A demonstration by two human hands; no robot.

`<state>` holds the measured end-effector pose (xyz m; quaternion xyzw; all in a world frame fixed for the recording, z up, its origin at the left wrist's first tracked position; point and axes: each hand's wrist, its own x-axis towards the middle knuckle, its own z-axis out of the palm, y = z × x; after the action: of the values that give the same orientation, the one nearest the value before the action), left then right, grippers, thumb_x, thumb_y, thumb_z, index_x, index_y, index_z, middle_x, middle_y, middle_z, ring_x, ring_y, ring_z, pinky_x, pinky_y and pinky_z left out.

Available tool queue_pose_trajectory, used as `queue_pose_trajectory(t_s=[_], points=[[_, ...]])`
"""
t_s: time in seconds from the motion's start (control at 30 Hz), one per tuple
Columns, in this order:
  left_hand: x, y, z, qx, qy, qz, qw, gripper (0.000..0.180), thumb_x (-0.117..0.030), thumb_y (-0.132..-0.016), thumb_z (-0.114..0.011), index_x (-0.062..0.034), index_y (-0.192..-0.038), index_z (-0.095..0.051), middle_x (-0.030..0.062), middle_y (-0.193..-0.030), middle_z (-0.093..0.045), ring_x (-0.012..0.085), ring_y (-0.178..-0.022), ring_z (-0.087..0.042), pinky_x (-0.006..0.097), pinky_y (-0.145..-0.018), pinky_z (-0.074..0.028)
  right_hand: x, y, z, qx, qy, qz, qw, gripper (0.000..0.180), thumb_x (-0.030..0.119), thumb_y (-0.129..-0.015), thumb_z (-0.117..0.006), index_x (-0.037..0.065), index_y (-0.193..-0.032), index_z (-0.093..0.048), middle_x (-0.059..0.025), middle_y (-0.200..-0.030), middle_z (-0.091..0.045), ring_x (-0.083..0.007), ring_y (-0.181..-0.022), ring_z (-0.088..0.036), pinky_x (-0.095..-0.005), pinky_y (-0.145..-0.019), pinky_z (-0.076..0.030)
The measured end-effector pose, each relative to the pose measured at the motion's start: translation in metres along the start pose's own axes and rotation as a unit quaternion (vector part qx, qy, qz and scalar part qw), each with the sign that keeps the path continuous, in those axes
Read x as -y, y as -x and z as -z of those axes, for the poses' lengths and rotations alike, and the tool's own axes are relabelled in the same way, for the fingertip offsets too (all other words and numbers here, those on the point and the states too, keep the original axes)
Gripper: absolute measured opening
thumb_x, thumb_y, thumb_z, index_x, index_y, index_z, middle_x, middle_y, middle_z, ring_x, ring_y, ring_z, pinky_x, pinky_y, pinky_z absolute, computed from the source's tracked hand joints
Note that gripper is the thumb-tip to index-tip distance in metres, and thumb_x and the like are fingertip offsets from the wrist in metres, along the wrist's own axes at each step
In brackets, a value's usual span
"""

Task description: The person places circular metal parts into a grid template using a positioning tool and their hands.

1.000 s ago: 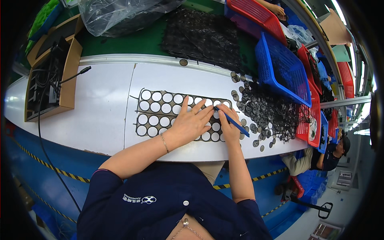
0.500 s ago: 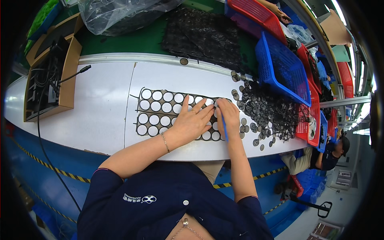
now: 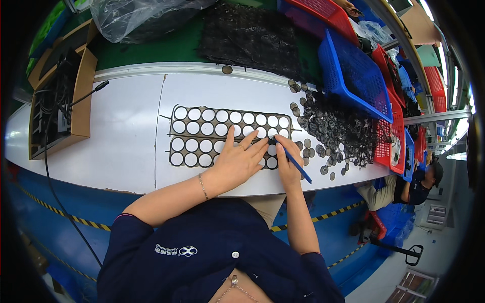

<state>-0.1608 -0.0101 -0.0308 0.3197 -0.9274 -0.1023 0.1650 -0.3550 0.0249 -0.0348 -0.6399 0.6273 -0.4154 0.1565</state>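
Note:
Two black frame panels lie one above the other on the white table: the far panel (image 3: 201, 121) and the near panel (image 3: 191, 152). White round discs (image 3: 222, 115) show in rows through their openings. My left hand (image 3: 233, 164) rests flat with its fingers spread over both panels, hiding part of the near one. By its fingertips, my right hand (image 3: 290, 169) grips a slim blue tool (image 3: 304, 173) whose tip meets the seam between the panels. Whether this is a pen, a blade or tweezers I cannot tell. Its back end sticks out toward the lower right.
Loose dark round pieces (image 3: 328, 126) are heaped at right, beside blue (image 3: 348, 86) and red (image 3: 396, 131) baskets. Black plastic sheeting (image 3: 247, 43) and a clear bag (image 3: 146, 20) lie behind. A cardboard box (image 3: 83, 96) with cables stands left. Another person (image 3: 422, 184) is at far right.
My right hand has come down from the far panel to the seam. The blue tool has swung outward to the lower right. My left hand stays spread on the panels.

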Motion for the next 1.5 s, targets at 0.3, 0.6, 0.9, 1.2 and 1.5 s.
queue_pose_trajectory(t_s=[0.3,0.6,0.9,1.2,1.5], points=[[0.0,0.002,-0.004,-0.018,0.002,0.001,1.0,0.054,-0.037,-0.092,-0.064,-0.0086,-0.137,-0.057,0.002,-0.143,-0.053,0.0224,-0.143,-0.035,0.067,-0.112,-0.02,0.003,-0.003,0.0,0.011,0.011,0.01,1.0,0.018,0.013,-0.094,-0.065,0.006,-0.109,-0.072,-0.0109,-0.112,-0.072,-0.0268,-0.11,-0.064,-0.0384,-0.099,-0.042],[-0.001,0.002,-0.003,-0.01,-0.001,0.006,1.0,0.054,-0.036,-0.091,-0.065,-0.0091,-0.137,-0.058,0.0013,-0.143,-0.053,0.0218,-0.143,-0.034,0.068,-0.113,-0.019,-0.002,-0.013,-0.009,0.004,0.229,0.209,0.951,0.033,0.004,-0.086,-0.069,0.005,-0.118,-0.066,-0.016,-0.109,-0.07,-0.0316,-0.108,-0.064,-0.0424,-0.098,-0.043],[0.003,0.003,-0.003,-0.019,0.012,0.0,1.0,0.05,-0.036,-0.091,-0.065,-0.0107,-0.134,-0.06,-0.0006,-0.144,-0.052,0.0218,-0.142,-0.037,0.068,-0.112,-0.021,0.002,0.015,0.017,-0.044,0.007,-0.062,0.997,0.025,0.009,-0.099,-0.057,-0.002,-0.119,-0.067,-0.0179,-0.116,-0.07,-0.0259,-0.109,-0.066,-0.0338,-0.095,-0.05],[-0.009,0.023,0.002,-0.019,0.001,-0.029,0.999,0.05,-0.037,-0.09,-0.067,-0.0116,-0.133,-0.062,-0.002,-0.14,-0.055,0.0207,-0.141,-0.038,0.067,-0.112,-0.022,0.018,0.036,0.011,0.02,0.013,-0.049,0.999,0.022,0.015,-0.096,-0.062,0.004,-0.114,-0.07,-0.0115,-0.115,-0.072,-0.0252,-0.118,-0.063,-0.0424,-0.109,-0.035],[-0.01,0.023,-0.001,-0.025,0.008,-0.026,0.999,0.05,-0.037,-0.091,-0.065,-0.0111,-0.133,-0.061,-0.0014,-0.14,-0.055,0.0204,-0.14,-0.038,0.067,-0.113,-0.021,0.02,0.036,0.011,0.03,0.023,-0.038,0.999,0.02,0.016,-0.096,-0.063,0.006,-0.112,-0.071,-0.0099,-0.114,-0.072,-0.0251,-0.119,-0.062,-0.0429,-0.109,-0.035]])
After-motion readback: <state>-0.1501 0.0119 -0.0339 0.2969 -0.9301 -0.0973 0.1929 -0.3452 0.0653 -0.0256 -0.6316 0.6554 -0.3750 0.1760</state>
